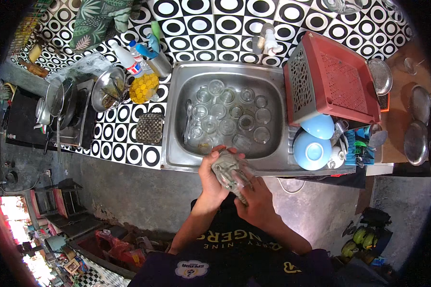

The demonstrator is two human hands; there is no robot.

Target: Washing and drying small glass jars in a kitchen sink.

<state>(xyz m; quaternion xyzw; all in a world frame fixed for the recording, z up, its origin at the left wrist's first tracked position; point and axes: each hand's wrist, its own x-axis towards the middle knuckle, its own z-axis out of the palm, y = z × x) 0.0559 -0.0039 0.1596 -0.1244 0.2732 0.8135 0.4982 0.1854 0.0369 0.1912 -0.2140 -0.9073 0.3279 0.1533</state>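
Observation:
My left hand [210,175] grips a clear glass vessel, with a greyish-green cloth [230,168] against it. My right hand [257,201] holds the other side of the glass and the cloth's lower end, just in front of the sink's front edge. Whether the cloth is inside or around the glass I cannot tell fully. Beyond my hands, several clear glass jars or cups [227,127] stand in the stainless steel sink [170,118]. Cutlery [188,120] lies along the basin's left side.
Right of the sink stand a red and grey plastic crate [344,79], light blue bowls [312,150] and a blue utensil basket [355,149]. To the left are a woven pad [150,128], a steel bowl [109,89], bottles [126,59] and a stove with pans [70,97].

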